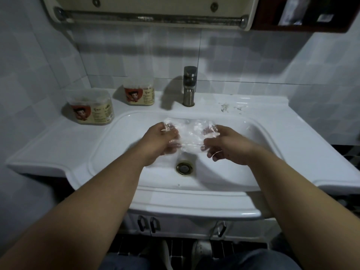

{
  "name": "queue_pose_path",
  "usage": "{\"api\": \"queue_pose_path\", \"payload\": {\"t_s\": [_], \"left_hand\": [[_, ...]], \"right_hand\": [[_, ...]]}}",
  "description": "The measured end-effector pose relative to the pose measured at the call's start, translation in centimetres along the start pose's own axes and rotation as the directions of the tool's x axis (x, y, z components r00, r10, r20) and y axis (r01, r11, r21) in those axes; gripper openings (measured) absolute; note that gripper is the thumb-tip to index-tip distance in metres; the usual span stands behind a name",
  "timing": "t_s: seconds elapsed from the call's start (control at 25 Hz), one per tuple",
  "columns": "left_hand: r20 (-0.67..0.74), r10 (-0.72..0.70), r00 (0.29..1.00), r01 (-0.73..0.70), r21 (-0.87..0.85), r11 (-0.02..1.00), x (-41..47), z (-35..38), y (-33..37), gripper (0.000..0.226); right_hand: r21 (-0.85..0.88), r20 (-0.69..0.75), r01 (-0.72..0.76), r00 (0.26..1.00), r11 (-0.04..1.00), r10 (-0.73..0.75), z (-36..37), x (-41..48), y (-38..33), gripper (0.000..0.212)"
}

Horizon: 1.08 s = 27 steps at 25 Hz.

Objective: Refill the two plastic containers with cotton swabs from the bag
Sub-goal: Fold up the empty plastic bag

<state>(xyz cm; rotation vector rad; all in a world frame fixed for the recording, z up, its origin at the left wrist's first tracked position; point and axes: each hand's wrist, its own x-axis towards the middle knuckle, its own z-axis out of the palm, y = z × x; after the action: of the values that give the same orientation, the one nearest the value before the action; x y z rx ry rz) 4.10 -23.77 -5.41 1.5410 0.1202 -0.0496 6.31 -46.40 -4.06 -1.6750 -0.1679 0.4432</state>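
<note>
Both forearms reach from the head camera out over the sink basin. Left hand and right hand each curl their fingers onto one end of the clear plastic bag, whose long axis runs side to side between them. I cannot tell if it holds any swabs. The near container and far container stand on the counter, left of and beyond the bag, so the left hand is nearer.
</note>
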Motion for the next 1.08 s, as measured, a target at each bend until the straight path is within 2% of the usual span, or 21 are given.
{"api": "queue_pose_path", "payload": {"t_s": [0.12, 0.2, 0.28, 0.36, 0.4, 0.44, 0.52, 0.56, 0.64, 0.72, 0.8, 0.84, 0.92, 1.0, 1.08], "left_hand": [[0.002, 0.035, 0.999, -0.034, -0.205, 0.978, 0.0, 0.0, 0.7, 0.013], [0.008, 0.041, 0.999, -0.037, -0.287, 0.957, -0.2, 0.1, 1.2, 0.024], [0.000, 0.005, 1.000, -0.004, -0.373, 0.928, -0.2, -0.2, 1.7, 0.028], [0.021, -0.073, 0.997, 0.074, -0.517, 0.853, -0.2, -0.3, 1.9, 0.023], [0.045, -0.097, 0.994, 0.105, -0.560, 0.822, -0.3, -0.3, 2.0, 0.020], [0.055, -0.111, 0.992, 0.123, -0.542, 0.832, -0.2, -0.3, 1.9, 0.020], [0.062, -0.124, 0.990, 0.137, -0.305, 0.942, -0.1, -0.1, 1.3, 0.018], [0.073, -0.124, 0.990, 0.134, -0.157, 0.978, -0.3, 0.0, 1.0, 0.016], [0.099, -0.145, 0.985, 0.138, 0.074, 0.988, -0.4, 0.1, 0.4, 0.036], [0.148, -0.161, 0.976, 0.129, 0.202, 0.971, -0.5, 0.1, 0.1, 0.034], [0.156, -0.168, 0.973, 0.112, 0.315, 0.942, -0.5, 0.3, -0.4, 0.021], [0.133, -0.170, 0.977, 0.117, 0.332, 0.936, -0.3, 0.4, -0.6, 0.017], [0.057, -0.166, 0.984, 0.143, 0.284, 0.948, 0.0, 0.4, -1.0, 0.017], [0.021, -0.160, 0.987, 0.154, 0.184, 0.971, 0.2, 0.3, -0.9, 0.016], [0.066, -0.165, 0.984, 0.162, 0.046, 0.986, 0.3, 0.4, -0.5, 0.016]], "right_hand": [[0.201, -0.039, 0.050, 0.998, 0.978, -0.043, 0.1, 0.2, -0.7, 0.032], [0.332, -0.058, 0.059, 0.997, 0.941, -0.043, 0.1, 0.1, -1.1, 0.033], [0.414, -0.020, 0.010, 1.000, 0.910, -0.003, 0.2, 0.1, -1.2, 0.028], [0.424, 0.024, -0.028, 1.000, 0.905, 0.019, 0.1, 0.1, -1.0, 0.027], [0.395, 0.029, -0.024, 0.999, 0.918, 0.014, 0.1, 0.2, -0.9, 0.027], [0.340, 0.019, -0.001, 1.000, 0.941, -0.006, 0.1, 0.2, -0.7, 0.021], [0.205, -0.028, 0.059, 0.998, 0.977, -0.054, 0.3, 0.3, -0.2, 0.010], [0.133, -0.058, 0.068, 0.996, 0.989, -0.061, 0.3, 0.4, 0.0, 0.018], [-0.041, -0.169, 0.085, 0.981, 0.996, -0.090, 0.4, 0.7, 0.3, 0.040], [-0.249, -0.281, 0.099, 0.945, 0.963, -0.170, 0.7, 0.8, 0.3, 0.045], [-0.467, -0.333, 0.127, 0.892, 0.875, -0.307, 1.2, 0.8, 0.3, 0.030], [-0.545, -0.313, 0.158, 0.873, 0.823, -0.375, 1.5, 0.7, 0.4, 0.024], [-0.590, -0.203, 0.266, 0.865, 0.763, -0.458, 2.2, 0.8, 0.8, 0.018], [-0.609, -0.063, 0.345, 0.876, 0.714, -0.477, 2.8, 1.1, 1.1, 0.017], [-0.650, 0.025, 0.368, 0.885, 0.665, -0.465, 3.0, 1.4, 1.3, 0.015]]}}
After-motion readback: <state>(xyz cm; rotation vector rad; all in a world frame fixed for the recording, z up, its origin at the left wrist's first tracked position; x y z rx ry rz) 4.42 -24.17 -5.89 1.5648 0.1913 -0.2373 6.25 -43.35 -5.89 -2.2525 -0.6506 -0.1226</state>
